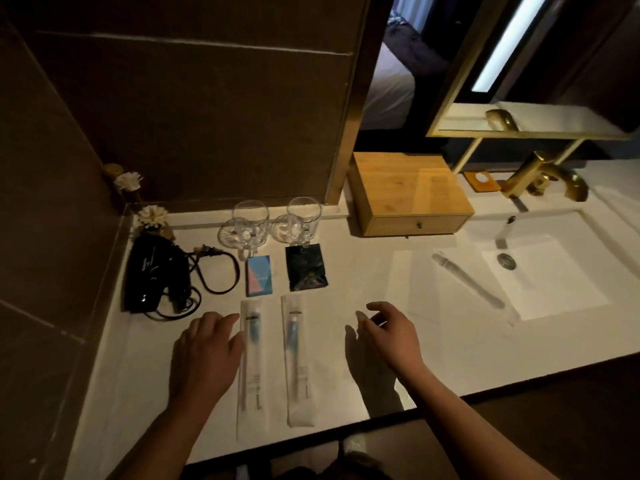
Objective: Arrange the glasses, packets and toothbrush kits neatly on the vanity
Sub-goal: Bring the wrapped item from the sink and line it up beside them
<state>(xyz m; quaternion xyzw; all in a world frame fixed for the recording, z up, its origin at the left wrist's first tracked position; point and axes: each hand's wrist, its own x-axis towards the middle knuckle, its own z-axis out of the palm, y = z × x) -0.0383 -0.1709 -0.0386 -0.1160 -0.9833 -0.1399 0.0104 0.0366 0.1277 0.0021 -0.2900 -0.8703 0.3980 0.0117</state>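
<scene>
On the bench (433, 341), my left hand (204, 358) lies flat, fingers together, touching the left toothbrush kit (250, 358). My right hand (388, 336) hovers right of the other kit (297, 362), fingers loosely curled, holding nothing. Beyond the kits sit two packets (259, 278) and two glasses (250, 221).

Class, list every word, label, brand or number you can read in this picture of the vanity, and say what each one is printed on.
None can be read.
Left toothbrush kit: dark print near its lower end, too blurred.
Right toothbrush kit: the same, too blurred.
Blue-and-pink packet: faint mark, too small.
Black packet: no legible print.
Hair dryer: small pale marking, unreadable.
</scene>
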